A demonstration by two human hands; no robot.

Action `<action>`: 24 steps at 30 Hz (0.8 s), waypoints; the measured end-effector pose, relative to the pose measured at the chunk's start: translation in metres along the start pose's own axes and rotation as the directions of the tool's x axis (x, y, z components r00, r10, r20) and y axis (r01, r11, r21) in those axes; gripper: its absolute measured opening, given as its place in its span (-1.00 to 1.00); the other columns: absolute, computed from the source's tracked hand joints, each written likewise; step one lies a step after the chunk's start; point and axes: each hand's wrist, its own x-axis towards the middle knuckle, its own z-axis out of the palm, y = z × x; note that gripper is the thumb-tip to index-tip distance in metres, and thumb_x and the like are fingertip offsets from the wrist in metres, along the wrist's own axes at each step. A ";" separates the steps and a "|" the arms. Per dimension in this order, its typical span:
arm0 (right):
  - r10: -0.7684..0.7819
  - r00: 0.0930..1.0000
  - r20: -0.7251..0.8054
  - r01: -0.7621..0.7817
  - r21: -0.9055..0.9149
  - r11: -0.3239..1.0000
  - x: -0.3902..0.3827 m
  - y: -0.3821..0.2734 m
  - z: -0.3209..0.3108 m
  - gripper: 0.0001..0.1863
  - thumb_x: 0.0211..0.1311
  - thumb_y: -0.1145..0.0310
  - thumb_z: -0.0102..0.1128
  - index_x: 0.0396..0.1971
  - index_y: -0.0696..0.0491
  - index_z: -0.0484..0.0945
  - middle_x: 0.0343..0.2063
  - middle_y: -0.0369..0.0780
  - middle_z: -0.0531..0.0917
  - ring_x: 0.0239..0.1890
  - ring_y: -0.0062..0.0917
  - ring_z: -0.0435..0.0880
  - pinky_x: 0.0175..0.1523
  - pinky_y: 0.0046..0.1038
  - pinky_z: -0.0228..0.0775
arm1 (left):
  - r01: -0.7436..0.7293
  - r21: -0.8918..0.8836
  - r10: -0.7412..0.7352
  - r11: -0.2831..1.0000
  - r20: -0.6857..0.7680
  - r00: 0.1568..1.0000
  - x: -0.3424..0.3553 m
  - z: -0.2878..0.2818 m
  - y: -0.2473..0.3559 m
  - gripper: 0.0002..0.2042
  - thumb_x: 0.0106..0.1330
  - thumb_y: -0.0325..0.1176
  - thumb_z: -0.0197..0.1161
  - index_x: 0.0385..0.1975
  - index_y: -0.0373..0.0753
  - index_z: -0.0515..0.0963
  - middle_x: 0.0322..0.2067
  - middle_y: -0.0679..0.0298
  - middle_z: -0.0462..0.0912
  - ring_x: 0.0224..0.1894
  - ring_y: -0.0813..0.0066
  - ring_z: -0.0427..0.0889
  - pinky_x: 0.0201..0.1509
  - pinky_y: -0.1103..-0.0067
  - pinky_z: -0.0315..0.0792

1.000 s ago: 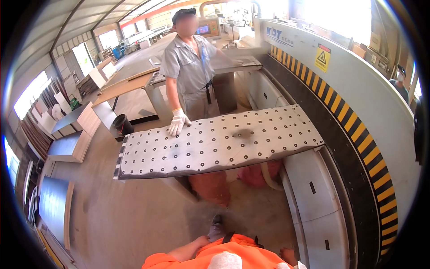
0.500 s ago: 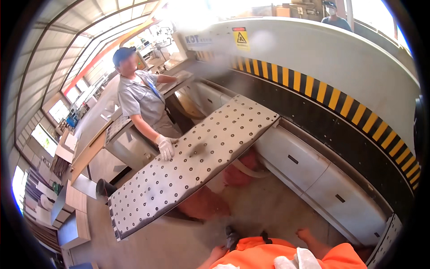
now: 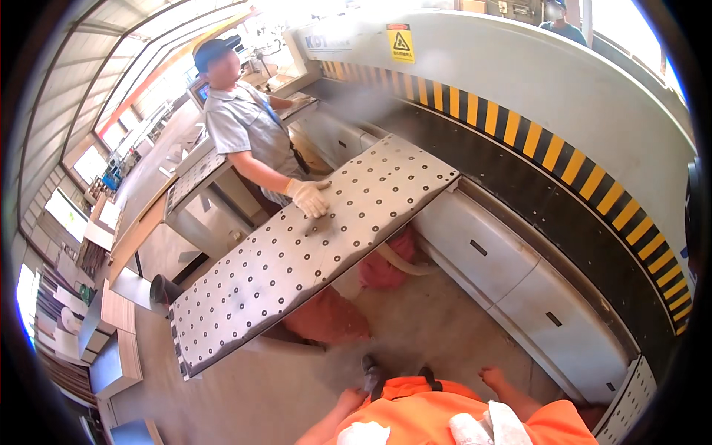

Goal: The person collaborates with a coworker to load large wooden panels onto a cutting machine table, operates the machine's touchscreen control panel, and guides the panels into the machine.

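My left hand hangs low beside my orange top, bare, with its fingers loosely stretched and nothing seen in it. On the other side, my right hand is held out a little from my body, bare, fingers loosely apart and empty. Neither touches the work table, a long pale board dotted with dark round studs, which lies ahead and to the left. A co-worker's white-gloved hand rests on this table. White cloth pieces show at the front of my top.
A co-worker stands beyond the table. Ahead and right runs a large machine with a yellow-black striped band and grey lower panels. Red sacks and a hose are under the table. Another studded table stands at right.
The view has shifted slightly. The co-worker's gloved hand has moved farther along the table toward the machine. My hands stay low at my sides.
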 end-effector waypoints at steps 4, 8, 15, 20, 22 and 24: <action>0.002 1.000 0.024 -0.001 -0.045 0.999 0.011 0.003 -0.006 -0.57 0.07 0.31 0.31 -0.06 0.19 0.62 -0.27 -0.02 0.71 -0.37 -0.40 0.73 -0.19 -0.39 0.56 | -0.033 0.025 0.032 0.999 0.033 0.999 0.001 -0.001 0.005 -0.37 0.10 0.06 0.26 0.05 -0.33 0.55 -0.11 -0.11 0.64 0.02 0.04 0.61 0.13 0.36 0.45; -0.109 0.993 0.054 0.116 -0.165 0.979 0.016 -0.010 -0.011 -0.55 0.08 0.25 0.30 -0.05 0.18 0.61 -0.24 0.00 0.71 -0.27 -0.35 0.73 -0.11 -0.37 0.54 | -0.043 0.054 0.042 0.998 0.022 0.999 0.002 -0.005 0.003 -0.34 0.10 0.09 0.26 0.09 -0.32 0.52 -0.13 -0.09 0.66 0.00 0.05 0.63 0.13 0.37 0.46; -0.104 0.993 0.059 0.113 -0.186 0.976 0.003 -0.055 -0.018 -0.54 0.08 0.20 0.31 -0.05 0.16 0.62 -0.20 0.01 0.70 -0.19 -0.28 0.72 -0.04 -0.36 0.51 | 0.012 0.066 -0.011 0.998 -0.011 1.000 0.008 -0.012 -0.003 -0.36 0.13 0.01 0.27 0.10 -0.36 0.49 -0.15 -0.06 0.67 -0.03 0.12 0.66 0.12 0.40 0.46; -0.113 0.993 0.038 0.116 -0.089 0.989 0.018 -0.039 -0.008 -0.66 0.14 0.21 0.23 -0.17 0.11 0.67 -0.27 0.01 0.69 -0.21 -0.23 0.70 -0.06 -0.30 0.52 | -0.017 0.003 0.017 1.000 0.008 1.000 0.020 -0.011 -0.005 -0.38 0.15 0.04 0.25 0.10 -0.32 0.51 -0.20 0.00 0.70 -0.11 0.13 0.68 0.04 0.38 0.50; -0.376 0.906 0.194 0.423 -0.444 0.790 0.027 -0.028 -0.011 -0.74 0.14 0.25 0.17 -0.26 0.06 0.68 -0.31 0.00 0.68 -0.22 -0.19 0.68 -0.07 -0.24 0.51 | -0.008 0.053 0.004 0.999 0.074 0.997 0.012 -0.012 -0.001 -0.37 0.15 0.07 0.24 0.10 -0.31 0.52 -0.21 0.02 0.70 -0.13 0.13 0.68 0.02 0.38 0.50; -0.464 0.870 0.166 0.478 -0.513 0.713 0.022 -0.050 -0.004 -0.78 0.06 0.29 0.18 -0.28 -0.04 0.67 -0.24 -0.09 0.66 -0.15 -0.20 0.65 -0.03 -0.21 0.49 | -0.040 0.143 0.034 0.989 0.040 0.999 0.007 -0.017 -0.012 -0.35 0.14 0.12 0.24 0.07 -0.31 0.54 -0.24 0.05 0.71 -0.18 0.13 0.70 -0.01 0.38 0.51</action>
